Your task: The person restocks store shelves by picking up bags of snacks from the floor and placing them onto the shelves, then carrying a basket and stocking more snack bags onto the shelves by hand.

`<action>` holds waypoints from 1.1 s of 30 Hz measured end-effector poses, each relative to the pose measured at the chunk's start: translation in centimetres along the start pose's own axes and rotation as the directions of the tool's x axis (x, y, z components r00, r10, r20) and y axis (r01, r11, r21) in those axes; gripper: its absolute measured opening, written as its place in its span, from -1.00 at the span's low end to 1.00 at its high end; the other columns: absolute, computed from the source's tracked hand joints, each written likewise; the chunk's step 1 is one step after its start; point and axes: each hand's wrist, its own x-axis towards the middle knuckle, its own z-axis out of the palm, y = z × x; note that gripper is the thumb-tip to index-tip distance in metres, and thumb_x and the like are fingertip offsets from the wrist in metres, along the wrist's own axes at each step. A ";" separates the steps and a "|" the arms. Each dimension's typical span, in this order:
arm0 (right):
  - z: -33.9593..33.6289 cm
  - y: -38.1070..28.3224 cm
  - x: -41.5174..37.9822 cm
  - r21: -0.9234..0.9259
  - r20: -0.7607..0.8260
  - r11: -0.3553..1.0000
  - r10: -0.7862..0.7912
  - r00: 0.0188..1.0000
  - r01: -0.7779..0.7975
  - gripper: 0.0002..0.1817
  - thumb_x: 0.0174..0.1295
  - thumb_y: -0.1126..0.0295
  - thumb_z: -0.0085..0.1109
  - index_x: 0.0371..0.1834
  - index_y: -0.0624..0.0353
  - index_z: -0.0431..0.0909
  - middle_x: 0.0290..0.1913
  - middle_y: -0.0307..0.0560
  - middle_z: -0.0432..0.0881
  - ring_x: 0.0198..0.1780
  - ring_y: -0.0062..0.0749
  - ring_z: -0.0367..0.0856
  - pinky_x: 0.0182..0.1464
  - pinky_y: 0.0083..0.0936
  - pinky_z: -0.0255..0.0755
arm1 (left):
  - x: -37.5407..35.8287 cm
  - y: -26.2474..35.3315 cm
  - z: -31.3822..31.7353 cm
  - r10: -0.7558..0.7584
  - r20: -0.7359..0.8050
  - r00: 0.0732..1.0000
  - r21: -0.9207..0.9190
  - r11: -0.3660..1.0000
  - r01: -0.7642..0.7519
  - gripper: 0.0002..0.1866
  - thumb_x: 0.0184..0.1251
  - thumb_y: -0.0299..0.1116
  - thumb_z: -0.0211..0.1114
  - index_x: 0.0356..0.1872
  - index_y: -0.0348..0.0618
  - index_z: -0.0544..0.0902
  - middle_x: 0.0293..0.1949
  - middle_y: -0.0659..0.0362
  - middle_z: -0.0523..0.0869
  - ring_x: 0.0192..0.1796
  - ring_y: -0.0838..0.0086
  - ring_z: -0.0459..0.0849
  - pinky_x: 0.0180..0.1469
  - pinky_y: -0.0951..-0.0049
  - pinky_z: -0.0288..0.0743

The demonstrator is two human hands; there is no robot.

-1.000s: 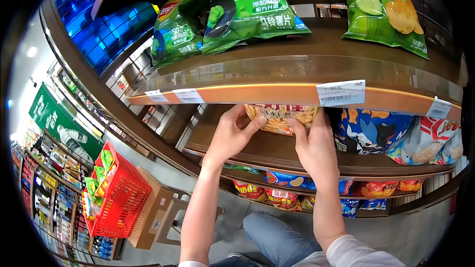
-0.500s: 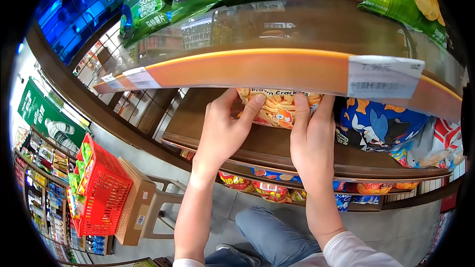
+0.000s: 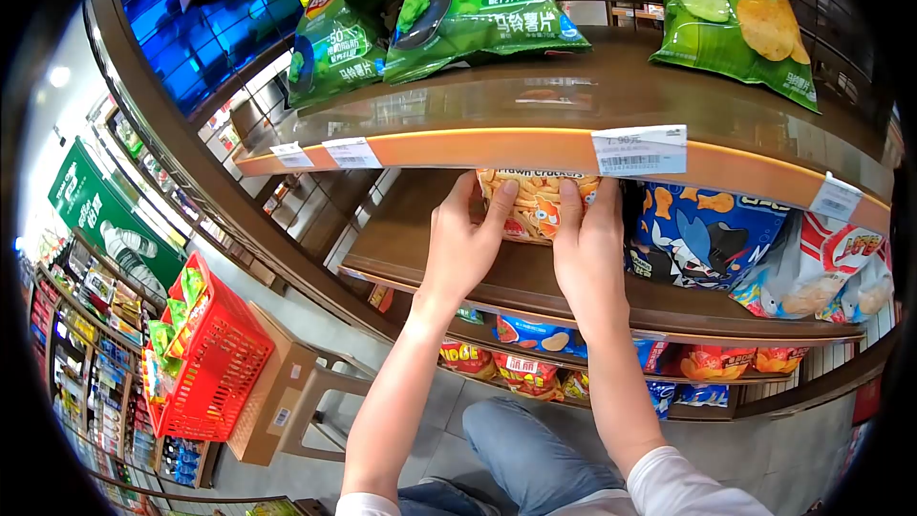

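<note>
The middle shelf (image 3: 506,272) is occupied toward its right end by a blue snack bag (image 3: 702,239). Behind the shelf's front edge, a prawn-cracker bag (image 3: 541,203) is gripped at its sides by the part-closed left hand (image 3: 466,241) and right hand (image 3: 589,253), thumbs laid on its front.

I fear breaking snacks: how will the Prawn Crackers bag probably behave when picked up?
The Prawn Crackers bag is probably light, being marked as crackers. It may be floppy, since it looks like soft film. Inside, things could break easily; the printed pieces look slender.
</note>
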 end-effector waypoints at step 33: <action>0.4 -3.2 -6.1 0.028 0.226 1.000 -0.004 0.974 -0.002 -0.45 0.31 0.37 0.13 0.31 0.37 0.26 0.26 0.39 0.37 0.31 0.22 0.34 0.34 -0.13 0.23 | -7.7 4.1 -8.6 -0.080 0.045 0.996 0.170 0.983 0.072 -0.76 0.37 -0.42 0.26 -0.06 -0.39 0.61 -0.18 0.06 0.74 -0.10 0.46 0.73 -0.06 0.51 0.56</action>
